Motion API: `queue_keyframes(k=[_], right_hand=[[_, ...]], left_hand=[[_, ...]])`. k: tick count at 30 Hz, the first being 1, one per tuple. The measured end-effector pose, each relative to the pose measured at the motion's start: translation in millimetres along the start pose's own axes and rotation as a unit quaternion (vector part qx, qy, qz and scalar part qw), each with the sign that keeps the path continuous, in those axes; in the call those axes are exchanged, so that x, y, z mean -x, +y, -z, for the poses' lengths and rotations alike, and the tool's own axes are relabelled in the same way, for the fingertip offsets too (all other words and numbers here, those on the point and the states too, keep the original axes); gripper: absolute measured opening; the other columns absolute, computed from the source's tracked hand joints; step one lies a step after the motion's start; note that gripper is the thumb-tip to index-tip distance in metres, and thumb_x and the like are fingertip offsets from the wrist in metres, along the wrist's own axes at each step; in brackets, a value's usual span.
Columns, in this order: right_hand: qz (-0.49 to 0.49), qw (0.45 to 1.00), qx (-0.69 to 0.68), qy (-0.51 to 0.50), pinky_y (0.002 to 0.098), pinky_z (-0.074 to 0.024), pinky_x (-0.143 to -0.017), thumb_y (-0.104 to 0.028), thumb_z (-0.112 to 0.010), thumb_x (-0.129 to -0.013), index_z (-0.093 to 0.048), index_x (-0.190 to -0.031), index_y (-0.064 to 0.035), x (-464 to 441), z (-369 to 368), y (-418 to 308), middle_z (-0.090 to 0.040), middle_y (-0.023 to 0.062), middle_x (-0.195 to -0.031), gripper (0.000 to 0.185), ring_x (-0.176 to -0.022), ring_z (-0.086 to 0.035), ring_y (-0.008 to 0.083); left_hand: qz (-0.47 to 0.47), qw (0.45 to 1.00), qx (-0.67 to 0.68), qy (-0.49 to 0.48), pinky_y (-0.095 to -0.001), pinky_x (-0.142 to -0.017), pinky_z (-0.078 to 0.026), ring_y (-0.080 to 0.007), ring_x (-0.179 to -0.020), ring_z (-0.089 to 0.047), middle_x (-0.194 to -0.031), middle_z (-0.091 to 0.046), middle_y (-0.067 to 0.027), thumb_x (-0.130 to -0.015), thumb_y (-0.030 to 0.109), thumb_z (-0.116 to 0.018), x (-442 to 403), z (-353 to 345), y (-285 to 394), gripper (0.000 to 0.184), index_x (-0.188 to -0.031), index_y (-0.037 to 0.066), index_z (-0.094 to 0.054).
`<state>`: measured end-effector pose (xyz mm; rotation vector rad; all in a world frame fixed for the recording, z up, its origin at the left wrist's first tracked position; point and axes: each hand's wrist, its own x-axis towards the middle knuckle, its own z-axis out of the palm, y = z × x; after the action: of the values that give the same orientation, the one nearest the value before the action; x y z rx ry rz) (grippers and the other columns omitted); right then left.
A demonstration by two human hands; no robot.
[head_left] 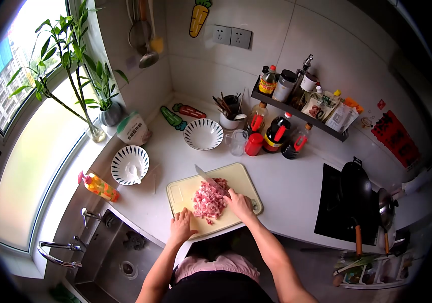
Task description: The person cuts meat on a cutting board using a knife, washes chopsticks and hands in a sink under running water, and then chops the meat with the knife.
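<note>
Chopped pink meat [209,201] lies in a loose heap on the pale cutting board [238,177]. My right hand [239,204] is closed around the handle of a kitchen knife [207,176], whose blade reaches up and left across the top of the heap. The handle itself is mostly hidden by my fingers. My left hand [182,225] rests flat on the board's lower left part with the fingers spread, just left of the meat and holding nothing.
Behind the board stand a striped bowl [203,134], a glass jug [237,142] and sauce bottles [278,132]. Left are another bowl [121,165] with a white spoon, a pump bottle [100,187] and the sink [140,267]. A wok [356,184] sits on the stove at right.
</note>
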<state>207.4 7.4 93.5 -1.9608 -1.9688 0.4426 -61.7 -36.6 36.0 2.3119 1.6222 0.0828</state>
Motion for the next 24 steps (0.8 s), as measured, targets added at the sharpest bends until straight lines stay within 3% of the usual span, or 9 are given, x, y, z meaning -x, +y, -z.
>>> queue_keyframes(k=[6,7,9,14,16,20,22,24], right_hand=[[0.034,0.988,-0.066,0.137,0.0527,-0.0488,-0.057,-0.036,-0.062,-0.093,-0.051,-0.098,-0.0066,-5.9,6.2,-8.1,-0.065,0.0214,-0.073,0.032,-0.069,-0.064,0.0436],[0.034,0.988,-0.066,0.138,0.0527,-0.0488,-0.057,-0.036,-0.062,-0.093,-0.051,-0.098,-0.0066,-2.8,-2.5,-2.1,-0.065,0.0214,-0.073,0.032,-0.069,-0.064,0.0436],[-0.043,0.999,0.026,0.012,0.0539,-0.0485,-0.058,-0.036,-0.062,-0.093,-0.051,-0.098,-0.007,4.6,-10.3,4.9,-0.065,0.0221,-0.071,0.032,-0.069,-0.064,0.0446],[-0.01,1.0,-0.003,0.005,0.0535,-0.0483,-0.058,-0.036,-0.062,-0.093,-0.05,-0.101,-0.0069,-4.1,15.8,-2.9,-0.065,0.023,-0.072,0.032,-0.069,-0.063,0.0452],[0.028,0.992,-0.061,0.109,0.0524,-0.0487,-0.058,-0.038,-0.061,-0.093,-0.05,-0.102,-0.0063,-7.7,16.8,-4.5,-0.065,0.0231,-0.071,0.034,-0.07,-0.063,0.0452],[0.021,0.988,-0.065,0.137,0.0525,-0.0482,-0.056,-0.038,-0.06,-0.094,-0.05,-0.102,-0.006,-2.9,-1.9,6.7,-0.064,0.0232,-0.07,0.035,-0.069,-0.063,0.0451],[-0.033,0.999,0.019,0.012,0.0535,-0.0472,-0.055,-0.038,-0.06,-0.094,-0.05,-0.102,-0.0066,7.8,-13.3,16.1,-0.063,0.0236,-0.068,0.033,-0.067,-0.063,0.0452],[-0.033,0.999,-0.002,0.015,0.0542,-0.0464,-0.054,-0.037,-0.061,-0.094,-0.05,-0.101,-0.0072,3.6,-11.8,21.9,-0.062,0.0231,-0.065,0.032,-0.064,-0.062,0.0454]], left_hand=[[0.001,1.0,0.003,-0.011,-0.045,-0.096,-0.042,-0.0315,-0.128,-0.042,-0.149,-0.039,-0.0106,-0.061,0.043,-0.086,-1.2,-3.2,-2.3,0.095,-0.14,0.01,-0.042],[0.001,1.0,0.004,-0.011,-0.0449,-0.095,-0.042,-0.0316,-0.129,-0.042,-0.149,-0.039,-0.0106,-0.061,0.043,-0.086,-1.3,-2.0,-2.3,0.095,-0.14,0.01,-0.042],[0.002,1.0,0.006,-0.007,-0.0449,-0.095,-0.042,-0.0316,-0.128,-0.042,-0.148,-0.039,-0.0105,-0.061,0.043,-0.086,-1.0,-0.3,-1.1,0.095,-0.14,0.01,-0.042],[0.003,1.0,0.004,-0.012,-0.0444,-0.095,-0.042,-0.0316,-0.127,-0.043,-0.147,-0.04,-0.0104,-0.061,0.043,-0.086,0.7,2.5,0.3,0.095,-0.139,0.01,-0.043],[-0.002,1.0,0.002,-0.005,-0.0441,-0.094,-0.042,-0.0316,-0.127,-0.043,-0.147,-0.04,-0.0104,-0.061,0.043,-0.086,-1.2,-0.7,-1.2,0.095,-0.139,0.01,-0.043],[-0.004,1.0,0.0,-0.005,-0.0438,-0.094,-0.042,-0.0315,-0.127,-0.044,-0.147,-0.041,-0.0107,-0.061,0.043,-0.086,-1.9,0.9,-0.7,0.095,-0.139,0.01,-0.044],[-0.009,1.0,-0.004,0.005,-0.0438,-0.094,-0.043,-0.0316,-0.126,-0.044,-0.146,-0.041,-0.0111,-0.06,0.044,-0.086,-0.1,-0.2,-1.7,0.095,-0.139,0.01,-0.044],[-0.009,1.0,-0.009,0.007,-0.0437,-0.094,-0.043,-0.0316,-0.126,-0.044,-0.146,-0.041,-0.0112,-0.06,0.044,-0.086,0.0,-1.5,-3.2,0.095,-0.138,0.009,-0.045]])
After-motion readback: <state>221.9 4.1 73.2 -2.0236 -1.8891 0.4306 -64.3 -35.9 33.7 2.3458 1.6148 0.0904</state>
